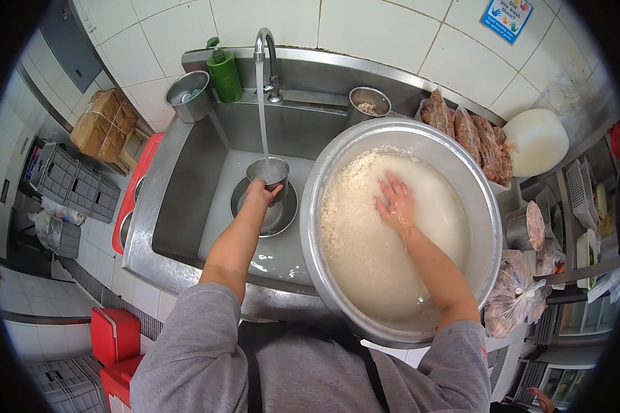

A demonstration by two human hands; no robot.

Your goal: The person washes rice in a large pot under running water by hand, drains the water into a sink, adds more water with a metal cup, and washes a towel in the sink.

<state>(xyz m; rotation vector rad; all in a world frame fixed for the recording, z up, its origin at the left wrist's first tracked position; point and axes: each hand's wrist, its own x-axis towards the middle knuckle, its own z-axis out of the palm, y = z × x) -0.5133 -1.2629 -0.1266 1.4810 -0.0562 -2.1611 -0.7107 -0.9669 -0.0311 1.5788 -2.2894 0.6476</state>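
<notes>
My left hand (260, 193) is closed around a small metal cup (274, 176) under the running faucet (262, 48). The stream falls into the cup. Just beneath it, a metal bowl (287, 212) sits in the cloudy water of the sink (179, 206). My right hand (395, 203) lies open, fingers somewhat spread, at the surface of milky water in a big metal pot (312, 237). Pale rice grains (344, 203) show heaped along the pot's left side. The pot rests at the sink's right side.
A green pump bottle (224, 74) and a metal container (189, 96) stand at the sink's back left corner. Another small metal container (369, 103) is behind the pot. Bags of meat (465, 134) and a white jug (536, 143) lie to the right.
</notes>
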